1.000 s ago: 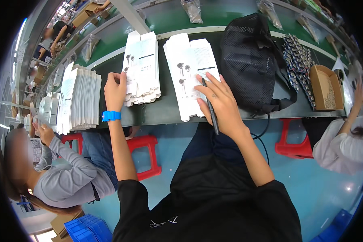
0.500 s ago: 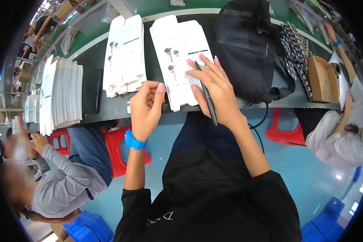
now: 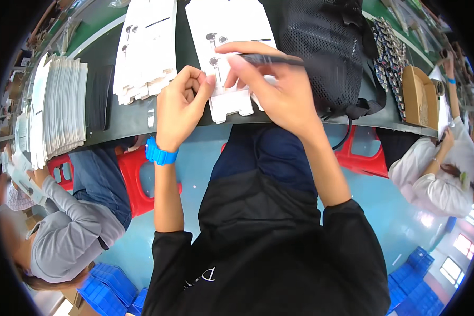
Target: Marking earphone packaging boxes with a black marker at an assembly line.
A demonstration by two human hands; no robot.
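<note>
A stack of flat white printed cartons (image 3: 231, 16) lies in front of me, showing pictures of earphones. My right hand (image 3: 287, 97) hovers over its near part, closed round a black pen (image 3: 273, 59). The pen lies almost level between thumb and fingers and is slightly blurred. At the stack's left edge is my left hand (image 3: 181, 108), its fingers curled in and its thumb tip by the cartons. Nothing shows in that hand. A blue watch (image 3: 160, 152) sits on my left wrist.
Left of the stack lie a second pile of cartons (image 3: 147, 55) and a packed row of cartons (image 3: 63, 108). On the right are a black mesh bag (image 3: 321, 58), a heap of small metallic parts (image 3: 388, 73) and a cardboard tray (image 3: 417, 100). Co-workers sit on both sides.
The pen has swung from upright to nearly level in my right hand, whose fingers have lifted from the flat pose. My left hand has come closer to the stack. The whole view has shifted.
</note>
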